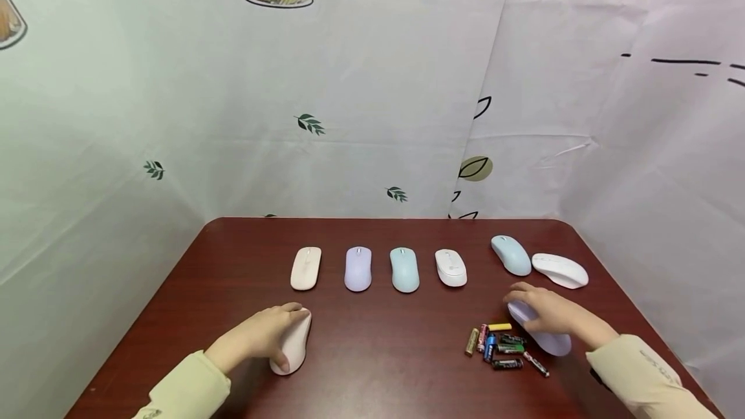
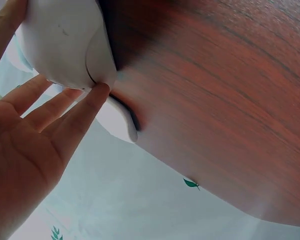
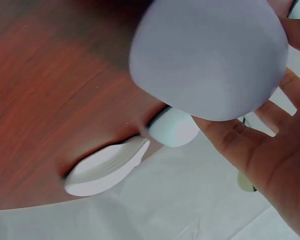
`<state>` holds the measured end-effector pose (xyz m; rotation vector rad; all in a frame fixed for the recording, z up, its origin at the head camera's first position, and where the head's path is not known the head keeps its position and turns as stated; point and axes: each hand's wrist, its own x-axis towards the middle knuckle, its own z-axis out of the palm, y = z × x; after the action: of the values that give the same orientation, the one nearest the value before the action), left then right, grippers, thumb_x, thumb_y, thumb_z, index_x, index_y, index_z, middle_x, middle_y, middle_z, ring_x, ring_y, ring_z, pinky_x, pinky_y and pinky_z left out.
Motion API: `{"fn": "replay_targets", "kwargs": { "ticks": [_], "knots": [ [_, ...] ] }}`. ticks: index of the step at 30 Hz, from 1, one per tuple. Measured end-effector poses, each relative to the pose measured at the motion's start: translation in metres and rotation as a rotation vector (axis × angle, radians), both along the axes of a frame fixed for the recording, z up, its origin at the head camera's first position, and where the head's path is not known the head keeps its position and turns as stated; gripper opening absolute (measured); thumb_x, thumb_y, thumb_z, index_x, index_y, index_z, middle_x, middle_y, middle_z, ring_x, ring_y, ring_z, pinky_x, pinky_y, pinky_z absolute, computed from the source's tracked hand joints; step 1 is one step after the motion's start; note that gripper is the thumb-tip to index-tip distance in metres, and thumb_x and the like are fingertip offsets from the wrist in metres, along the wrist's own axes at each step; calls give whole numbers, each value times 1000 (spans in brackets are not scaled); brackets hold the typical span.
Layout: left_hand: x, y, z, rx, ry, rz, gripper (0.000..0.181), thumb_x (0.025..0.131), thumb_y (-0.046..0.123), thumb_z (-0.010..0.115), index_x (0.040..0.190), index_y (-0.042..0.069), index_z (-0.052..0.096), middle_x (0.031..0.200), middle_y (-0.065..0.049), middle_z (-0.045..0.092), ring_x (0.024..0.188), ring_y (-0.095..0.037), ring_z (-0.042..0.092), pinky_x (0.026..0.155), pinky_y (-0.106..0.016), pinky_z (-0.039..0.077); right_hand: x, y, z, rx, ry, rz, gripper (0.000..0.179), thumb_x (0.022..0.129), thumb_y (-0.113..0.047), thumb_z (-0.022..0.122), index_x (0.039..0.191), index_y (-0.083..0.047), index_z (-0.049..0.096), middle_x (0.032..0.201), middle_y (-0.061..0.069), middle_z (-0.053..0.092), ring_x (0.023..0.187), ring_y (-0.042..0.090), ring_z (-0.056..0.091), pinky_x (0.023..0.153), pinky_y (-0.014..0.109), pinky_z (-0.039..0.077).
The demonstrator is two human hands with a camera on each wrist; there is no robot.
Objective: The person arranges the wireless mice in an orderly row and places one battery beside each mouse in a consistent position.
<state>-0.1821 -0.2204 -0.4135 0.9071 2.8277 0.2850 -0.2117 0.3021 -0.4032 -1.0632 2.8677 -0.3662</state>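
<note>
Text: none readable | battery labels: illegible | right sleeve print: illegible (tiny)

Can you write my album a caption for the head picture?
Left hand holds a pale mouse, right hand a purple mouse, beside batteries on a reddish-brown table.

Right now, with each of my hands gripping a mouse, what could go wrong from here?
Two things, I'd say. The lavender mouse in your right hand sits right beside loose batteries, so sliding it left could send some rolling. Also, the blue mouse and white mouse just beyond that hand are close together, so pushing forward might knock one into the other.
</note>
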Motion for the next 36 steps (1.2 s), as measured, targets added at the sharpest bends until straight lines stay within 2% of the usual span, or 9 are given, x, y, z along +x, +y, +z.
{"fn": "replay_targets", "kwargs": {
  "ticks": [6,10,13,17,21,28,33,36],
  "knots": [
    [0,-1,0,-16,15,-34,88,47,27,91,122,-4,57,120,-20,58,102,-35,61,85,-44,49,-4,-19,5,2,47,-55,40,70,-11,72,108,-2,65,104,11,64,84,19,61,68,31,49],
    [-1,-3,2,-36,40,-62,87,46,28,91,120,-4,58,119,-19,59,102,-34,61,85,-43,49,-4,-38,9,-19,36,-123,41,73,-12,71,111,1,64,108,14,64,89,22,62,70,32,51],
    [-2,-2,2,-32,55,-69,87,45,28,91,119,-3,58,117,-17,60,100,-32,62,84,-41,50,-5,-52,12,-48,59,-157,41,73,-11,70,112,1,64,108,15,63,89,23,62,71,33,51],
    [-2,1,3,-29,61,-68,87,42,28,91,117,-4,59,114,-15,61,97,-30,63,82,-40,51,-3,-71,16,-72,96,-175,42,71,-12,70,110,1,64,102,14,63,82,22,60,68,34,50],
    [-3,3,3,-41,59,-60,87,41,27,92,115,-5,59,112,-15,62,96,-30,63,83,-41,50,-1,-89,16,-90,97,-192,41,70,-15,69,108,-1,65,95,12,61,74,20,53,63,32,45],
    [-5,3,0,-39,57,-53,88,40,29,92,115,-4,60,112,-16,61,94,-32,63,82,-42,50,0,-112,16,-112,128,-207,38,69,-15,69,105,-2,65,90,12,58,70,22,48,63,33,42],
    [-5,1,1,-33,54,-59,89,39,32,92,115,-3,60,112,-16,61,93,-31,63,81,-41,50,-3,-127,17,-123,115,-224,37,69,-17,69,103,-3,65,87,12,56,68,23,48,63,34,42],
    [-5,1,2,-30,59,-65,88,40,31,92,115,-3,60,112,-16,62,93,-31,63,81,-41,51,-4,-138,18,-132,93,-206,36,69,-17,69,102,-3,64,88,12,56,69,23,52,62,33,45]
  ]
}}
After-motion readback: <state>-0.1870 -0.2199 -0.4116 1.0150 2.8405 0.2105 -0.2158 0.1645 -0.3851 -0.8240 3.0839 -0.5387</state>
